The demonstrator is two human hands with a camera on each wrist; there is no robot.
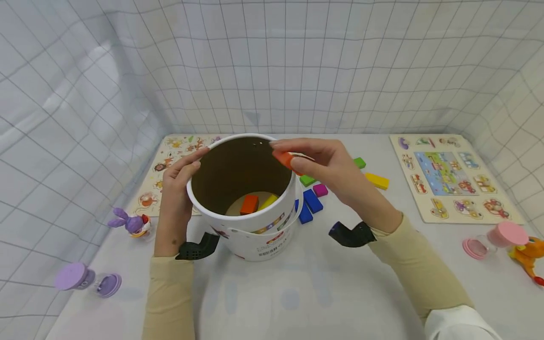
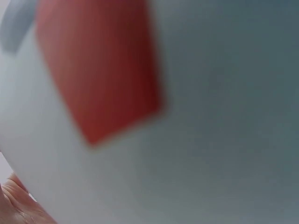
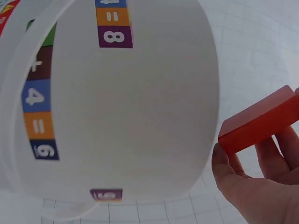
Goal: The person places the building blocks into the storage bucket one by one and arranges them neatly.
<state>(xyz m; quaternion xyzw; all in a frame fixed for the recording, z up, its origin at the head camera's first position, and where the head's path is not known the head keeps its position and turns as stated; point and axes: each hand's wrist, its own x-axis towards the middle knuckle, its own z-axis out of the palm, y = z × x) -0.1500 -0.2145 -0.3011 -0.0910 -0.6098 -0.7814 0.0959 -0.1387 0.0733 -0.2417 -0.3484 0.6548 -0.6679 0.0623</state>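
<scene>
A large white bucket (image 1: 255, 236) with a wire-like handle stands in the middle of the table. My left hand (image 1: 178, 177) holds it at the left side of its rim, fingertips and thumb tip at the edge. My right hand (image 1: 325, 163) pinches an orange-red block (image 3: 261, 121) between thumb and fingers, at the right part of the rim. Inside the bucket lie an orange block (image 1: 249, 204) and a yellow block (image 1: 268, 202). In the left wrist view the bucket wall, with a blurred red printed patch (image 2: 103, 70), hides most of the hand.
Blue blocks (image 1: 313, 201), a magenta block (image 1: 320, 190), green blocks and a yellow block (image 1: 377, 181) lie right of the bucket. Picture puzzle boards (image 1: 454, 177) lie at both back sides. Small toys, including a purple rabbit (image 1: 132, 223) and an orange figure (image 1: 529, 257), stand at the sides.
</scene>
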